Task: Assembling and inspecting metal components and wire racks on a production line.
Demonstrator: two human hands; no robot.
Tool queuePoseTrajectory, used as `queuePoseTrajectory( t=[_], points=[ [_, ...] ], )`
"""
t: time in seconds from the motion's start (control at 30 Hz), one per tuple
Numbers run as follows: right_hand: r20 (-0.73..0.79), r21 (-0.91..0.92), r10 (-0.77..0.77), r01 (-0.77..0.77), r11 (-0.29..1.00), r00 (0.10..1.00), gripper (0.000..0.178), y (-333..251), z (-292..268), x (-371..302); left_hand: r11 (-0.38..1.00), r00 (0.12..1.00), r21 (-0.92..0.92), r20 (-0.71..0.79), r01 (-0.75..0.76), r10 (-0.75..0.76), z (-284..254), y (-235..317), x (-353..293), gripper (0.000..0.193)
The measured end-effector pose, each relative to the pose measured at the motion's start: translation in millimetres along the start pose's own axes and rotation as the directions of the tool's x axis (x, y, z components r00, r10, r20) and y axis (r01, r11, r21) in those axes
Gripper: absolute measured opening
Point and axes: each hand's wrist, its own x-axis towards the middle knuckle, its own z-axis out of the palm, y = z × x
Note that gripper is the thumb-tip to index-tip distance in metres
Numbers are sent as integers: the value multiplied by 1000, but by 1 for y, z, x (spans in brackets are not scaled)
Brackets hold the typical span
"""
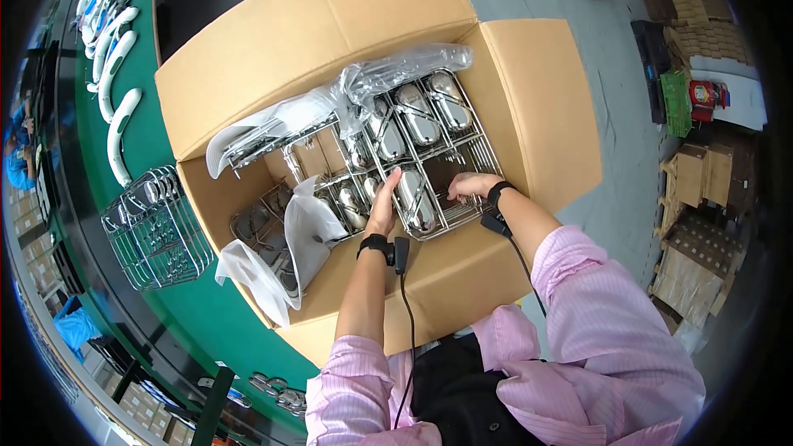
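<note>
Chrome fills an open carton (549, 107) where our left hand (382, 208) meets a wire rack (410, 192), our right hand (472, 185) apart at its end — grips we cannot tell. Work looks midway — more racks (252, 221) inside, another basket (157, 231) on the desk (227, 322).

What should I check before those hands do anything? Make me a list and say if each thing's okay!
1. Cardboard box open: ok, flaps spread outward.
2. Left hand at the wire rack: ok, at its left side.
3. Right hand at the rack: ok, near its right side.
4. Rack free of clear plastic: not ok, some lies over its far part.
5. Right grip firm: cannot tell, fingers partly hidden.
</note>
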Motion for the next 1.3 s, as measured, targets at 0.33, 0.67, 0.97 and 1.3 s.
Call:
queuePoseTrajectory(
  t=[0.33, 0.67, 0.97, 1.3],
  points=[
    [84, 194, 218, -231, 953, 972, 43, -54, -12, -83, 979, 995, -204, 95, -23, 43, 58, 53, -66, 54],
    [241, -28, 376, -380, 924, 895, 62, -100, -40, -147, 962, 987, -266, 156, 67, -26, 84, 70, -111, 51],
    [338, -65, 199, -189, 980, 920, 30, -93, -27, -198, 917, 973, -379, 227, 121, -34, 105, 68, -165, 39],
    [503, 156, 154, -264, 952, 851, 30, -87, 54, -290, 921, 990, -384, 144, 61, -6, 99, 29, -267, 46]
  ],
)
